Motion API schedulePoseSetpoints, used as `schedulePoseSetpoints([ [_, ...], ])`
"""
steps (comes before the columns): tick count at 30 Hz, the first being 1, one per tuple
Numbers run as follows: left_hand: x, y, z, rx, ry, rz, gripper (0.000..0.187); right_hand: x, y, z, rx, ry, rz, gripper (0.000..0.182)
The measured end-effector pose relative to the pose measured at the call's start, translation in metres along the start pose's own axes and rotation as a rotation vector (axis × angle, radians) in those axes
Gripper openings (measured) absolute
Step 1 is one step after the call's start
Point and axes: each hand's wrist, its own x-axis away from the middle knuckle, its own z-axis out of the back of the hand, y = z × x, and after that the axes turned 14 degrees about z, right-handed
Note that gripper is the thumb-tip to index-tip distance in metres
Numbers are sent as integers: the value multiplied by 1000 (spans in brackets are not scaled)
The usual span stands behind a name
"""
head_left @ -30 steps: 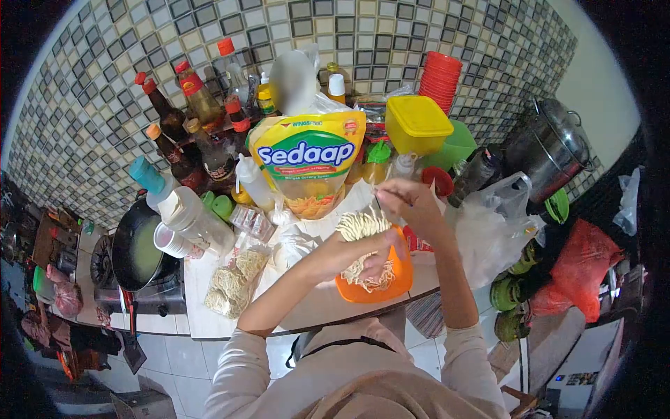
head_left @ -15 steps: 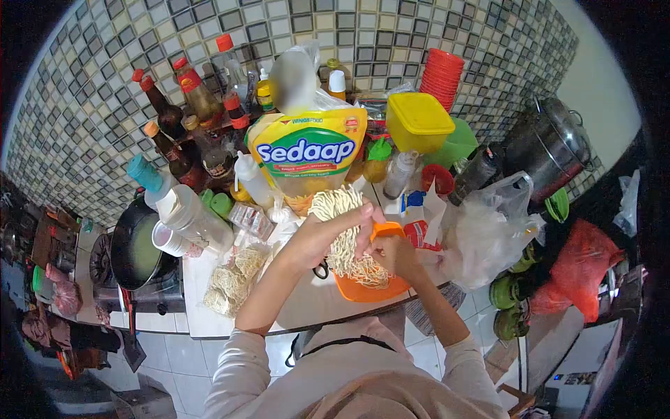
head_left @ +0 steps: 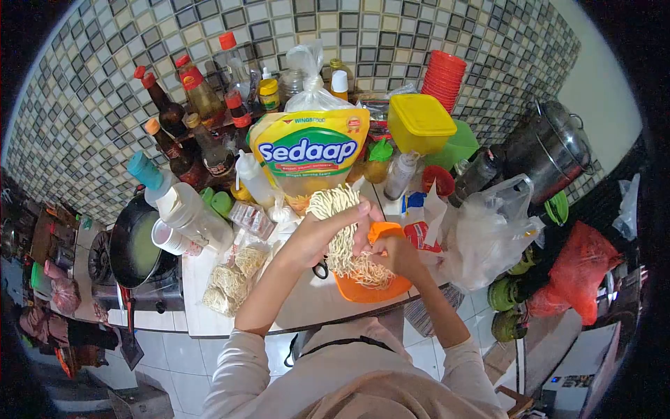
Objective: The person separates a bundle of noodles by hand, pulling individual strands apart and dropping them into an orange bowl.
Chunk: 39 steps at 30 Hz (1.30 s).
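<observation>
Pale dried noodles (head_left: 340,241) hang in my left hand (head_left: 322,234), whose fingers and thumb close round the bundle. Close on the right, my right hand (head_left: 396,253) is closed at the orange container (head_left: 373,290), near its upper edge; its fingertips are partly hidden, and I cannot make out what they grip. More loose noodles (head_left: 370,271) lie in the orange container under both hands. Behind stands a yellow and green Sedaap bag (head_left: 307,150). A clear bag of noodle cakes (head_left: 227,286) rests on the table to the left.
A black pan (head_left: 143,244) sits on the stove at the left. Sauce bottles (head_left: 164,108) line the back left. A yellow box (head_left: 419,124), red cups (head_left: 443,84) and a clear plastic bag (head_left: 488,234) are at the right, with a large metal pot (head_left: 544,150) behind.
Both hands stay almost where they were. The noodles in my left hand have shifted very slightly.
</observation>
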Motion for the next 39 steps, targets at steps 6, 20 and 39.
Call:
schedulePoseSetpoints([
  [6,-2,-2,4,60,-13,39,25,-9,-11,41,-156,67,-25,22],
  [20,-13,-11,-7,8,106,-32,30,-14,-107,129,-350,304,4,15],
  [39,4,-13,-12,119,-212,98,30,-43,-55,71,-196,291,188,26],
])
